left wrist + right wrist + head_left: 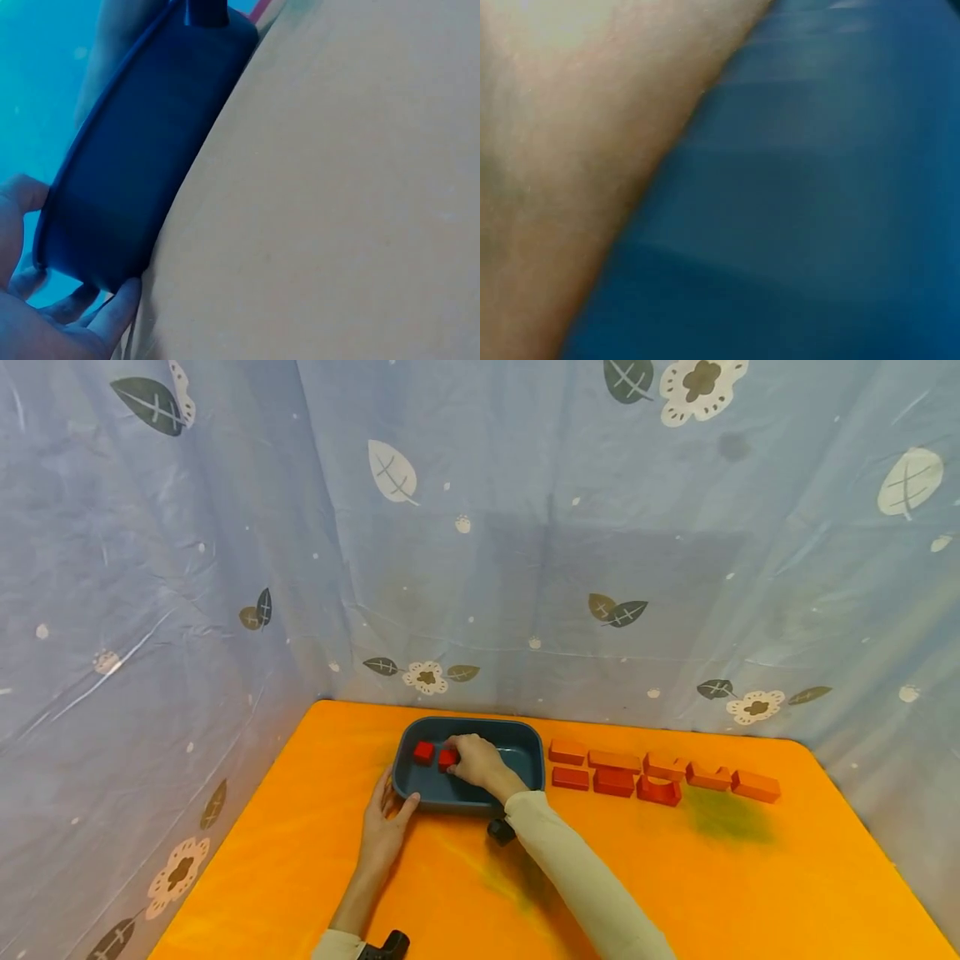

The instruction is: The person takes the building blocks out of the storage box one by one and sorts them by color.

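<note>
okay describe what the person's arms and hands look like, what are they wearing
Both hands are bare, with no gloves or rings visible. The right arm wears a long cream sleeve reaching the wrist, with a small black camera unit strapped under it. The left arm is bare along the forearm, its cream sleeve pushed back, with a black camera unit beside it.

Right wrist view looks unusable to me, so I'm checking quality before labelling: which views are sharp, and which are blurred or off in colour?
Head view: sharp, evenly lit, edges bent by wide-angle lens. Left wrist view: fairly sharp, but the orange table reads washed-out tan. Right wrist view: too close, blurred; only the right hand and the dark blue plastic tray show.
</note>
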The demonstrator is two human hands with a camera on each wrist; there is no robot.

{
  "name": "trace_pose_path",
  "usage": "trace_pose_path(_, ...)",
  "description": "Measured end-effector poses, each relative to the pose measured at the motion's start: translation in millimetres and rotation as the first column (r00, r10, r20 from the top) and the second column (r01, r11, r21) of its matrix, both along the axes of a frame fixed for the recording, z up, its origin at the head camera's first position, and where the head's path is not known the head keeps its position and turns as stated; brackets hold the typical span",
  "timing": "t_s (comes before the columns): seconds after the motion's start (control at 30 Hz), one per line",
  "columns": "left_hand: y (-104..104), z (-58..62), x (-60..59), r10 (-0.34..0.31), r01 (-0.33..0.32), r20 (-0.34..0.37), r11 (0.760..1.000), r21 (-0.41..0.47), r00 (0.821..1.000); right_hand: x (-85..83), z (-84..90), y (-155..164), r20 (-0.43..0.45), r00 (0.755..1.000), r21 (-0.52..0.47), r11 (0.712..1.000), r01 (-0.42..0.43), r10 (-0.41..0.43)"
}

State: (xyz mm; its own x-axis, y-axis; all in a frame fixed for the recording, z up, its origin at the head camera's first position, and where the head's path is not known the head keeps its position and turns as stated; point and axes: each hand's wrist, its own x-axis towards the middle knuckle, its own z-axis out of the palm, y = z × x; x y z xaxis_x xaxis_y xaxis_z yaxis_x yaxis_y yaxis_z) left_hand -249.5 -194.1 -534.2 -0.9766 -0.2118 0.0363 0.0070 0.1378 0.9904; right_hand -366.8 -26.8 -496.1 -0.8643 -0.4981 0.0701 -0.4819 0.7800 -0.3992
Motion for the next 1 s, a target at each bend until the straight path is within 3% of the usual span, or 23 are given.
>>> trace_pose_path(0.1, 1, -0.1, 0.6, -0.008, 0.008, -0.001, 1.0, 0.002, 1.0, 1.0, 2.1, 3, -0.01, 1.0, -0.027, 1.0, 0.009, -0.01)
trace_pose_path(0.13, 2, 4.7, 2.8, -0.014, 0.014, 0.002, 1.0, 0.005, 1.0, 1.8, 4.9, 4, -0.024, 1.0, -0.028, 1.0, 0.011, -0.012)
trace_pose_path(0.33, 0, 4.4, 1.9, -0.006, 0.006, 0.018, 1.0, 0.012, 1.0, 8.5, 28.7, 15, -0.098, 0.995, -0.017, 1.0, 0.003, -0.004)
trace_pose_path(0.47, -3, -0.7, 0.4, -0.007, 0.007, 0.006, 1.0, -0.004, 1.0, 11.6, 36.9, 38, -0.047, 0.999, -0.135, 0.991, 0.015, -0.021)
trace_pose_path(0.6, -5, -0.8, 1.4, -0.016, 0.016, -0.001, 1.0, -0.011, 1.0, 12.2, 34.6, 73, 0.092, 0.995, -0.342, 0.938, 0.059, -0.029)
trace_pose_path(0.73, -6, -1.6, 3.1, -0.014, 0.014, -0.006, 1.0, -0.014, 1.0, 13.7, 30.0, 109, 0.172, 0.985, -0.469, 0.877, 0.109, -0.031)
trace_pose_path(0.87, -4, -1.8, 3.2, -0.019, 0.019, -0.008, 1.0, -0.016, 1.0, 20.1, 33.2, 144, 0.179, 0.982, -0.524, 0.839, 0.147, -0.06)
trace_pose_path(1.0, -2, -0.9, 2.0, -0.019, 0.019, 0.002, 1.0, -0.007, 1.0, 27.9, 40.0, 180, 0.156, 0.985, -0.526, 0.837, 0.15, -0.079)
